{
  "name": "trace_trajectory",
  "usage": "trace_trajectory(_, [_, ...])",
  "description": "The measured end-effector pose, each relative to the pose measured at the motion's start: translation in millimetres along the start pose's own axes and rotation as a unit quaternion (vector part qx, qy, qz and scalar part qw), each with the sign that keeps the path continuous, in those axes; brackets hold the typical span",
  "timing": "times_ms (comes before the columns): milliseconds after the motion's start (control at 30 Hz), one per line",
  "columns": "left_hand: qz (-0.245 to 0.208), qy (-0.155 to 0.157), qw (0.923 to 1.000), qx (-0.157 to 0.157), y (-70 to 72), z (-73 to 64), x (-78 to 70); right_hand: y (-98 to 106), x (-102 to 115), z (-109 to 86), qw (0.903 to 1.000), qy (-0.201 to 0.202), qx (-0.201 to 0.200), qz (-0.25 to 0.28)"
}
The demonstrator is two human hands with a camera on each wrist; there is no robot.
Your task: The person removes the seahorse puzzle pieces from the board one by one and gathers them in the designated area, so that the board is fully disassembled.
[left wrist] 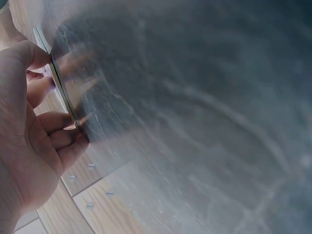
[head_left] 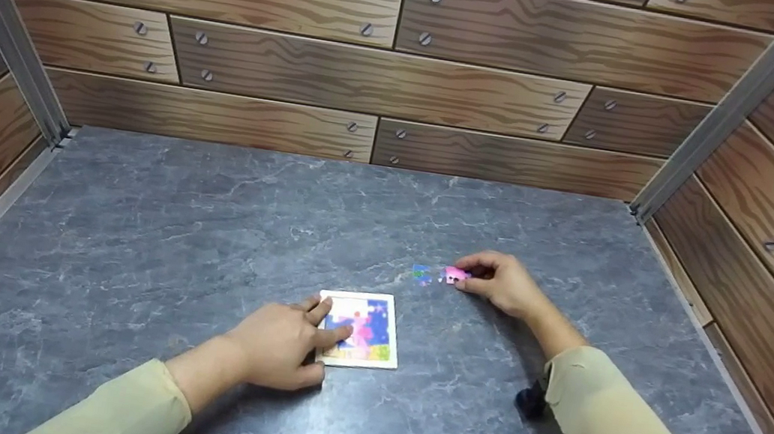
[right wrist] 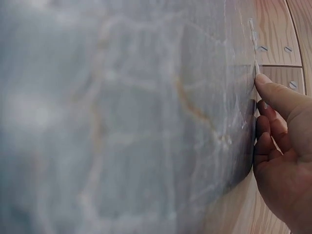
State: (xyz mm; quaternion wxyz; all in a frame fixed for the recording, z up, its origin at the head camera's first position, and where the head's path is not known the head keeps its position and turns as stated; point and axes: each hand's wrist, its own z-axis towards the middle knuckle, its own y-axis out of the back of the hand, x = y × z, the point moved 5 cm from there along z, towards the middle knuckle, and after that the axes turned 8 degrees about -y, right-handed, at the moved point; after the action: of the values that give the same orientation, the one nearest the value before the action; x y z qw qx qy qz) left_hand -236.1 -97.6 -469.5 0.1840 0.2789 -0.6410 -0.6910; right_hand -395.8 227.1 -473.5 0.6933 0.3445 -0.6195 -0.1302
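Note:
A small square jigsaw puzzle (head_left: pixel 391 308) in a white frame lies on the grey marbled table, with a pink figure on blue, yellow and green. My left hand (head_left: pixel 282 342) rests on its left side, the index finger reaching over the picture and the thumb at the near left corner. In the left wrist view, the thumb and fingertips touch the frame's edge (left wrist: pixel 62 92). To the right and farther back, my right hand (head_left: pixel 506 285) pinches a pink puzzle piece (head_left: pixel 454 275) between thumb and fingers, low at the tabletop. The right wrist view shows the right hand (right wrist: pixel 287 126) from the side.
Just left of the pink piece lie blue and green puzzle pieces (head_left: pixel 421 274). Under the right sleeve is a black object (head_left: pixel 530 401), part of the wrist gear. Wood-patterned panels (head_left: pixel 376 79) wall the table at the back and both sides, with metal posts (head_left: pixel 739 107) at the corners.

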Motion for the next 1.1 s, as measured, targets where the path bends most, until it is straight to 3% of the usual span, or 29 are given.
trace_trajectory(833, [-0.007, 0.002, 0.9999, 0.011, 0.0, 1.5, -1.4, 3.6, -3.4, -3.4, 0.9997, -0.011, 0.009, 0.018])
trace_trajectory(1100, [0.007, -0.006, 0.9999, -0.007, 1.0, 0.3, -1.4, 21.7, 8.8, -7.1, 0.9985, -0.015, -0.026, 0.046])
